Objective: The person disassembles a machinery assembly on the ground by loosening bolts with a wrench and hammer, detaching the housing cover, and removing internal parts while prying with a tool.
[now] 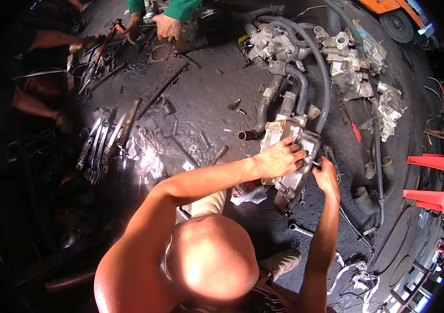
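Note:
In front of me a grey cast-metal engine housing [294, 183] lies on the dark floor, with black rubber hoses joined to its far end. My left hand [279, 158] rests on top of it, fingers curled over the metal. At its right side my right hand [327, 176] is closed, with fingertips pinched against the housing's edge; whatever they hold is too small to make out. A metal wrench [301, 230] lies on the floor below the housing. Close to its left side is a crumpled white plastic bag [248, 195].
Several wrenches [99, 138] lie to the left. Greasy metal engine parts [350, 73] stand at the far right, near a red-handled wire brush [356, 132]. Red plastic chairs [436, 201] stand at the right edge. At the far side, a co-worker's hands [168, 27] in green sleeves handle parts.

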Tool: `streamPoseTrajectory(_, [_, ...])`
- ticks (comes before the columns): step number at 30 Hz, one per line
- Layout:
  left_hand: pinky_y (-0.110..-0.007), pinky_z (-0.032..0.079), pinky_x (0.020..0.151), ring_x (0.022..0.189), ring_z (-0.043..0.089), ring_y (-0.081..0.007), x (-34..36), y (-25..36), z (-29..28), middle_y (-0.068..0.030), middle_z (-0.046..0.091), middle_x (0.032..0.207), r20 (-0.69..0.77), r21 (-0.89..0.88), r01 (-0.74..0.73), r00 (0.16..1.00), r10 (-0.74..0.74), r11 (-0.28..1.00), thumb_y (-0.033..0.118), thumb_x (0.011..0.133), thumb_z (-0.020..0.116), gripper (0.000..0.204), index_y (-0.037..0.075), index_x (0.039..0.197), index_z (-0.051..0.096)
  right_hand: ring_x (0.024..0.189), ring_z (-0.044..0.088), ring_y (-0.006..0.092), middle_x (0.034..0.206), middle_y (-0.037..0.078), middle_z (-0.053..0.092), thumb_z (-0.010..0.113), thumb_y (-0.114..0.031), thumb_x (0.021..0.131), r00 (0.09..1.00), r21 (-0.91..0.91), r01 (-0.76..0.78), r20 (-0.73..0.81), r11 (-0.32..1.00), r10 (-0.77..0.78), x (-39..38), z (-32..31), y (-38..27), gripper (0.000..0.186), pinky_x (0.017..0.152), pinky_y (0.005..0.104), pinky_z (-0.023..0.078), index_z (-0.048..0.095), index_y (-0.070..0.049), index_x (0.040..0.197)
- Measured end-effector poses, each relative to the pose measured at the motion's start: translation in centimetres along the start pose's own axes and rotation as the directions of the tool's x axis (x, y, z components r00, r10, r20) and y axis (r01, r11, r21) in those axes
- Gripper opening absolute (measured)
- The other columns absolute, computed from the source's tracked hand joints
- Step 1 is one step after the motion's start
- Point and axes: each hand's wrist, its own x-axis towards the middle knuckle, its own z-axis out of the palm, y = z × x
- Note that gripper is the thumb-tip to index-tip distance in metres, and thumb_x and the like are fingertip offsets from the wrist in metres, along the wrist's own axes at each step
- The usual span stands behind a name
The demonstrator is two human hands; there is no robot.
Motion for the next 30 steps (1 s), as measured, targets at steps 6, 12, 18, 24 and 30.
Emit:
streamPoseTrajectory(6, [-0.041,0.037,0.096,0.104,0.058,-0.0195,1.0,0.0,-0.2,-0.0043,0.059,0.11,-0.055,-0.065,-0.016,0.998,0.012,0.998,0.022,0.08,0.059,0.02,0.016,0.094,0.072,0.104,0.065,0.0393,0.105,0.027,0.067,0.059,-0.013,0.085,0.98,0.233,0.162,-0.149,0.959,-0.129,0.5,0.4,3.2,0.03,0.088,0.0429,0.049,0.064,0.005,0.108])
streamPoseTrajectory(12, [-0.043,0.035,0.097,0.106,0.058,-0.0188,0.5,-0.1,-0.1,-0.0035,0.059,0.111,-0.029,-0.021,0.004,1.0,-0.005,1.0,0.024,0.081,0.059,0.021,0.019,0.096,0.073,0.108,0.066,0.0343,0.109,0.024,0.068,0.059,-0.014,0.085,0.992,-0.013,-0.08,0.093,0.997,0.081,0.5,-0.4,0.7,0.035,0.091,0.0416,0.048,0.062,0.006,0.114])
streamPoseTrajectory(18, [-0.044,0.035,0.097,0.105,0.058,-0.0187,1.9,0.8,-0.5,-0.0025,0.059,0.109,-0.051,0.014,0.01,0.999,-0.009,1.0,0.024,0.082,0.059,0.02,0.02,0.095,0.073,0.096,0.068,0.036,0.095,0.026,0.068,0.057,-0.02,0.088,0.987,0.17,0.103,-0.141,0.98,-0.079,0.1,0.0,4.7,0.031,0.085,0.0407,0.049,0.064,0.008,0.1])
streamPoseTrajectory(24, [-0.042,0.036,0.096,0.1,0.059,-0.0182,0.0,0.1,-0.5,-0.0019,0.06,0.103,-0.028,0.009,0.047,0.999,-0.047,0.999,0.025,0.081,0.06,0.018,0.019,0.092,0.073,0.089,0.068,0.0332,0.088,0.021,0.068,0.05,-0.023,0.092,0.99,0.081,-0.105,0.108,0.991,0.096,0.0,0.5,-0.6,0.033,0.08,0.0429,0.048,0.063,0.006,0.101])
streamPoseTrajectory(30, [-0.039,0.036,0.095,0.097,0.059,-0.016,2.2,0.3,-0.5,-0.0003,0.06,0.092,-0.064,0.051,0.022,0.998,-0.019,0.998,0.025,0.081,0.06,0.016,0.017,0.09,0.071,0.109,0.064,0.0361,0.113,0.026,0.065,0.053,-0.021,0.09,0.974,0.24,0.17,-0.187,0.956,-0.127,1.4,1.4,5.2,0.035,0.092,0.0415,0.047,0.062,0.005,0.111])
